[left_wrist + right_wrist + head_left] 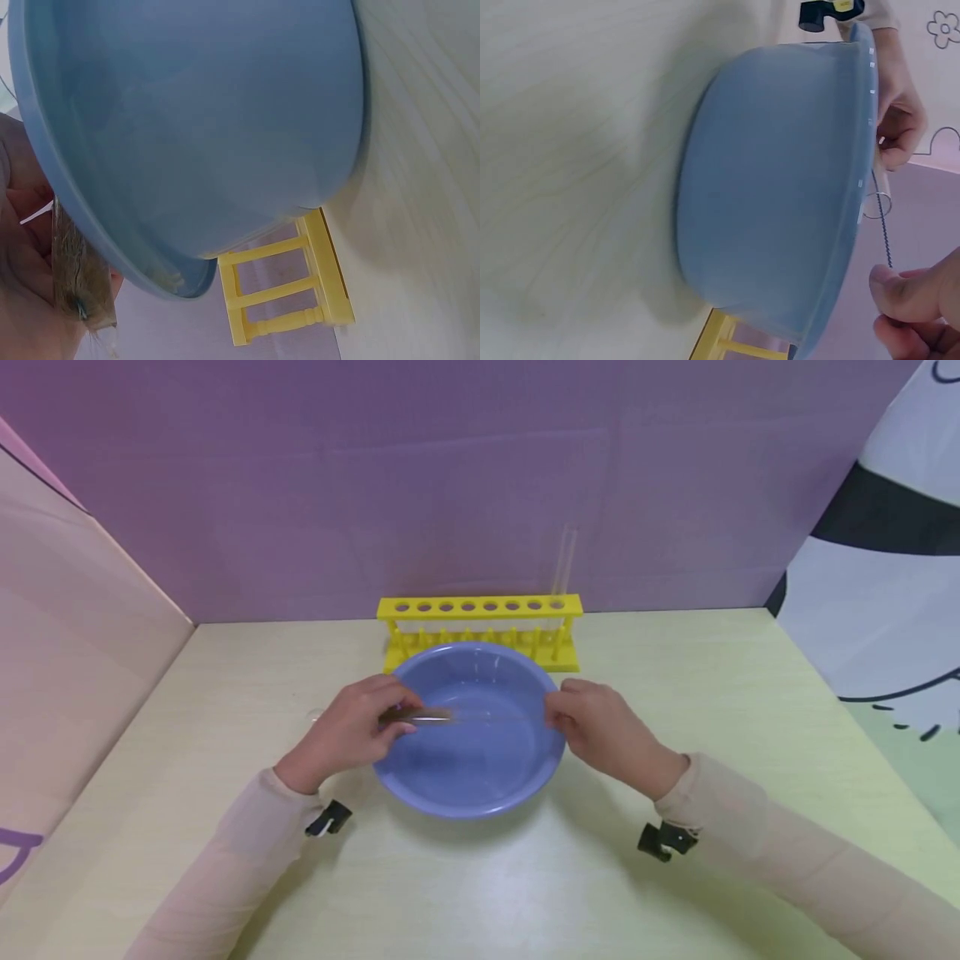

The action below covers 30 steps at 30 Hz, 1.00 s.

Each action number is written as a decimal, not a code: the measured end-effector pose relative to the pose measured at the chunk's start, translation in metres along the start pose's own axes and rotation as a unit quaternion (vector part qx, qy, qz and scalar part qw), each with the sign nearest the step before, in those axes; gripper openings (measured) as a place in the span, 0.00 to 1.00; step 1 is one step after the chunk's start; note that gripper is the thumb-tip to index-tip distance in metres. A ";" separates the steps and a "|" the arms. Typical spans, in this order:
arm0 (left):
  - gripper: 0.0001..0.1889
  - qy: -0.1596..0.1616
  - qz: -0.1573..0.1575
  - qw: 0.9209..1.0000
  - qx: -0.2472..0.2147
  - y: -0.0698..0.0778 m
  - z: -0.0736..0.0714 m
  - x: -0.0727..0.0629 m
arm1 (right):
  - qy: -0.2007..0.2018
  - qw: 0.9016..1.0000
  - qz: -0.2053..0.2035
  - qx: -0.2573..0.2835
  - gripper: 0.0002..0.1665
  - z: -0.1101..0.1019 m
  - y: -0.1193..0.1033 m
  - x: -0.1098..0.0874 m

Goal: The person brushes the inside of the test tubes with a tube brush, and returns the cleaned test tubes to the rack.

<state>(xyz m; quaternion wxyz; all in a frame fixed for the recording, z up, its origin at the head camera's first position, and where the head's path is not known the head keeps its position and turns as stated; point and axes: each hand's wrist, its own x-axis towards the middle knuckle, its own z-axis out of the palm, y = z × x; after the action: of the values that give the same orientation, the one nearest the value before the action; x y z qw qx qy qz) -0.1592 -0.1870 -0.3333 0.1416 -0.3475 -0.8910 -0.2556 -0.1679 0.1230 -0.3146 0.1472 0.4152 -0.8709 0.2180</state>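
Note:
Over the blue basin (pixel 468 777), my left hand (pixel 356 718) grips a clear test tube (pixel 416 716) lying roughly level. Brown bristles of a test tube brush (pixel 79 277) show inside the tube in the left wrist view. From the tube's mouth the brush's twisted wire handle (pixel 885 232) runs across to my right hand (pixel 600 727). Thumb and fingers of that hand (pixel 922 307) pinch the wire near the basin's right rim. In the head view the wire is faint and blurred.
Behind the basin stands a yellow test tube rack (pixel 480 607) with a row of holes. One clear test tube (pixel 564 564) stands upright at its right end. A purple wall (pixel 465 485) rises behind the pale wooden table (pixel 487 893).

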 end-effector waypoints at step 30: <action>0.12 0.007 0.033 0.999 -0.003 0.006 0.003 0.004 | -0.245 0.874 0.245 0.341 0.06 -0.017 0.022 0.028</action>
<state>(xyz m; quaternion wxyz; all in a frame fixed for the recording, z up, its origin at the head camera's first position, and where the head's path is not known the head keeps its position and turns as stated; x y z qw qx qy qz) -0.1584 -0.1794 -0.3318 0.1552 -0.3754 -0.8774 -0.2554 -0.2013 0.1257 -0.2930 -0.2796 0.2530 -0.8246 0.4217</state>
